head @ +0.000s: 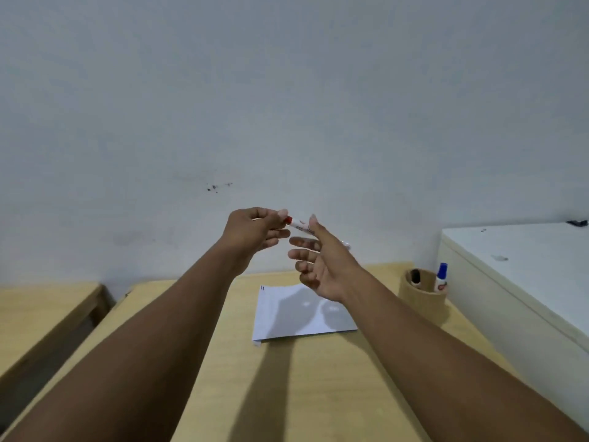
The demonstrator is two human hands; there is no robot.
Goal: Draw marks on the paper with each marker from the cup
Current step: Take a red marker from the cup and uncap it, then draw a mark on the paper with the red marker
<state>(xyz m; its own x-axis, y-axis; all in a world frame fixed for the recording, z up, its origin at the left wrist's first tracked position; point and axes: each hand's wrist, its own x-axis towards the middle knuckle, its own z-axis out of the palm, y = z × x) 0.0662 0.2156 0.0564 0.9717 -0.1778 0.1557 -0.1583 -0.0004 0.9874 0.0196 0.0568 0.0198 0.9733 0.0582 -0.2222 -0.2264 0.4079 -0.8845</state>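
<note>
Left grip (pixel 255 229): pinching the red marker (pixel 298 225) at its red end.
Right grip (pixel 318 260): released, fingers spread, marker barrel crossing behind it.
Paper (pixel 302 314): on the bench (pixel 287 393), below both.

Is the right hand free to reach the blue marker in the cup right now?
Probably not at once. The right hand is raised, steadying the red marker that the left hand pinches. Nothing stands between it and the blue marker in the cup, though.
</note>
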